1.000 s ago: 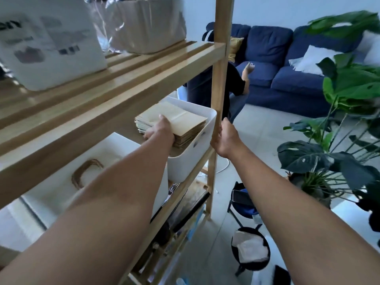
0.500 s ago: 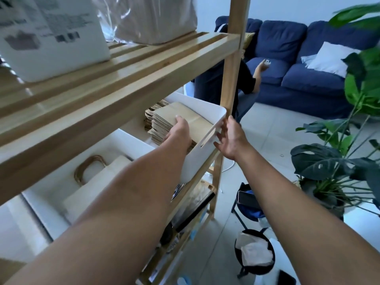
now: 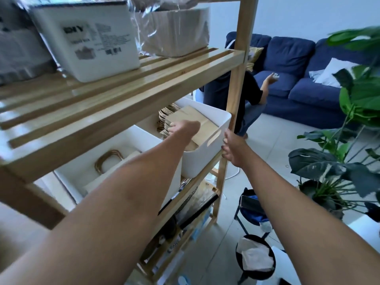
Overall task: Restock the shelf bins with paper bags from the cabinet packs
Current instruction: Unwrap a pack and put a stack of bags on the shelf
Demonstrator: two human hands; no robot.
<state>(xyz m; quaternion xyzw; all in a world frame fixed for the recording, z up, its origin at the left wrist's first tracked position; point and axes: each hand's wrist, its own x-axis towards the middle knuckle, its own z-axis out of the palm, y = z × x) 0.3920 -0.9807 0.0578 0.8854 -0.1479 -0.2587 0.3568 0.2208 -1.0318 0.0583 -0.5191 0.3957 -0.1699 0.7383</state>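
Note:
On the middle shelf a white bin [image 3: 207, 159] with a slot handle holds a stack of brown paper bags [image 3: 203, 125], with more handled bags behind it. My left hand [image 3: 183, 128] lies on top of that stack, fingers curled over its left edge. My right hand [image 3: 233, 150] is at the bin's right end beside the wooden post [image 3: 236, 89], its fingers loosely bent and its fingertips at the bin wall. A second white bin [image 3: 131, 138] to the left holds a white bag with brown handles [image 3: 109, 161].
The top shelf carries a white DIY-labelled bin [image 3: 88, 38] and a plastic-wrapped pack of bags [image 3: 174, 29]. Lower shelves hold flat packs. A black stool [image 3: 255, 262] stands on the tiled floor. A large plant [image 3: 353, 128] is at right, a blue sofa [image 3: 298, 79] and a seated person behind.
My left hand has lowered the brown bag stack down into the right bin. My right hand let go of the post and bin corner and now sits beside the bin's end.

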